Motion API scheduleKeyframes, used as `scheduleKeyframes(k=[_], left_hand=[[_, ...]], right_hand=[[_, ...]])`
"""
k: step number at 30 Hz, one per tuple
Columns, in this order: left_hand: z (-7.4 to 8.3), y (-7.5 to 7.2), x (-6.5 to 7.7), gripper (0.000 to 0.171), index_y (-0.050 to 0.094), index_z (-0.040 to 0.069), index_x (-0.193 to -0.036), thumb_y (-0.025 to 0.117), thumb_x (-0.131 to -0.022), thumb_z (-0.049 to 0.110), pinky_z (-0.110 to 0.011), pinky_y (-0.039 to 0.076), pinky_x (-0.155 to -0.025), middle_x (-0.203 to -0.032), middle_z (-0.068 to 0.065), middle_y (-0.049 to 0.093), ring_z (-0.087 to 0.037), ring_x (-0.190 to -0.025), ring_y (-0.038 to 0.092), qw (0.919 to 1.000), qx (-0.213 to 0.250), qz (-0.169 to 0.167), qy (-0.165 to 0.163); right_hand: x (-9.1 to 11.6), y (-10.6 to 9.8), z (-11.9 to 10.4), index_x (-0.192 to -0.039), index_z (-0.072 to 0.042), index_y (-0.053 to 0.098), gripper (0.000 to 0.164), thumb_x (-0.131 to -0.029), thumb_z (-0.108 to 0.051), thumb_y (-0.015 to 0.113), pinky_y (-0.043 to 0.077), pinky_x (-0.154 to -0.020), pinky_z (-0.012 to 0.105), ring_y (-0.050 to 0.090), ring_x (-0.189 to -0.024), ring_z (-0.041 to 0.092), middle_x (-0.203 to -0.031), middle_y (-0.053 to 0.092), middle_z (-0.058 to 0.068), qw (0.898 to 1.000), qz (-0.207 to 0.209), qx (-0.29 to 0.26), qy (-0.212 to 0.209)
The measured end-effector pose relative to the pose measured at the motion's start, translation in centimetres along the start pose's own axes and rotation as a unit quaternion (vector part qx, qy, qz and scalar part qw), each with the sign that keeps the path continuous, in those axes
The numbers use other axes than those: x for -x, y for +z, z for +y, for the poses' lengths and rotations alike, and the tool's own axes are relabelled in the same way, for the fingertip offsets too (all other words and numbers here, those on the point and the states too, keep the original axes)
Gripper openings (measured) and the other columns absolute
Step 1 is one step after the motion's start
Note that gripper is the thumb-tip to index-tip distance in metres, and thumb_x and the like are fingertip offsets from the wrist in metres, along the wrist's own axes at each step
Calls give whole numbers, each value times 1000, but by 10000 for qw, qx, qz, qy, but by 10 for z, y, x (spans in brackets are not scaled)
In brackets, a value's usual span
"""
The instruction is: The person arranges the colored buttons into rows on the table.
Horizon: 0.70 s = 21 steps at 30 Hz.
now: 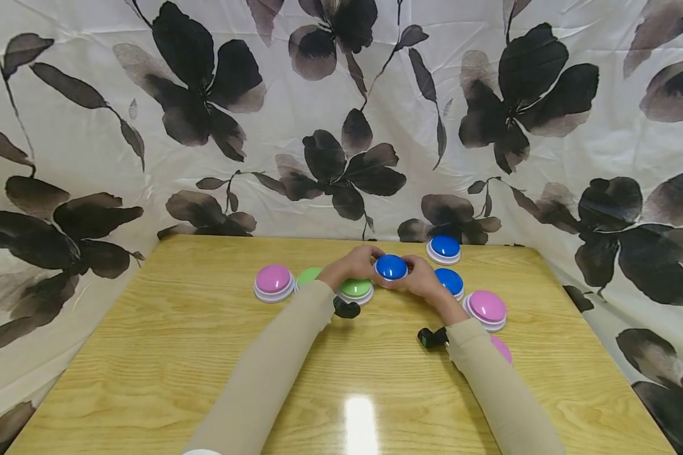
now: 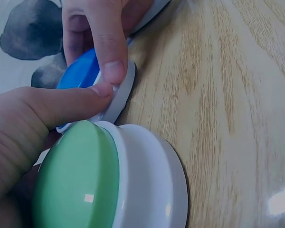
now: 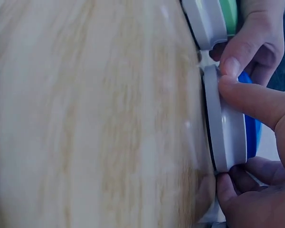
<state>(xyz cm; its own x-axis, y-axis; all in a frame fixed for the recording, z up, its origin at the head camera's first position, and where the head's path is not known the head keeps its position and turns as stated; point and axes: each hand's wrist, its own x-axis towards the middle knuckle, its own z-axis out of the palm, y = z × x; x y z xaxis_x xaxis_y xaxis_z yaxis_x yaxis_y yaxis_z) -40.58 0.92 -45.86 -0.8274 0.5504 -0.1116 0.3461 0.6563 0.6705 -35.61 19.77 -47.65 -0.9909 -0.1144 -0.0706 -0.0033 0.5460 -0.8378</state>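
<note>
We see the blue button (image 1: pixel 391 266): glossy, smooth, domed | round white base (image 3: pixel 232 128) beneath | left hand (image 1: pixel 357 262) pinches one side | right hand (image 1: pixel 422 278) grips the other

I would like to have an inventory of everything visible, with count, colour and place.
Table: 1, yellowish wood, under the buttons.
Cloth: 1, pale with dark flowers, behind and beside the table.
Left pink button: 1, pink on white base, leftmost.
Right pink buttons: 2, pink, rightmost, the nearer partly hidden.
Green buttons: 2, green on white, right of the left pink button, partly hidden.
Held blue button: 1, blue on white, right of the green buttons.
Other blue buttons: 2, same colours, right of the held one.
Small devices: 2, black, at the wrists.
Sleeves: 2, beige, on both arms.
Left hand: 1, bare, gripping the held blue button's left side.
Right hand: 1, bare, gripping its right side.
</note>
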Motion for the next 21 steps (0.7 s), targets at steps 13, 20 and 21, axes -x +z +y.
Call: scheduleKeyframes(k=[13,20,21], left_hand=[[3,-21,14,80,56,7,-134,88,-69,40,-33,46,-93,-130,-5,58,-18,-105,56,9996,212,155,118],[1,-42,32,79,55,7,-135,89,-69,36,-31,49,-86,-127,-4,57,-19,-99,56,9977,515,346,256],[1,-45,34,79,56,7,-135,89,-69,36,-30,49,-85,-127,-4,57,-19,-98,56,9978,439,372,319]], right_hand=[[-1,-8,-25,-135,-1,51,83,-68,-29,91,40,-101,47,50,-115,32,-129,55,16,9997,-190,-30,-141],[1,-9,-51,-133,-1,54,77,-69,-27,89,43,-99,46,52,-113,32,-127,57,17,9980,-214,133,-582],[1,-9,-55,-132,0,54,76,-70,-26,89,44,-98,46,53,-112,31,-126,58,17,9975,-225,154,-656]])
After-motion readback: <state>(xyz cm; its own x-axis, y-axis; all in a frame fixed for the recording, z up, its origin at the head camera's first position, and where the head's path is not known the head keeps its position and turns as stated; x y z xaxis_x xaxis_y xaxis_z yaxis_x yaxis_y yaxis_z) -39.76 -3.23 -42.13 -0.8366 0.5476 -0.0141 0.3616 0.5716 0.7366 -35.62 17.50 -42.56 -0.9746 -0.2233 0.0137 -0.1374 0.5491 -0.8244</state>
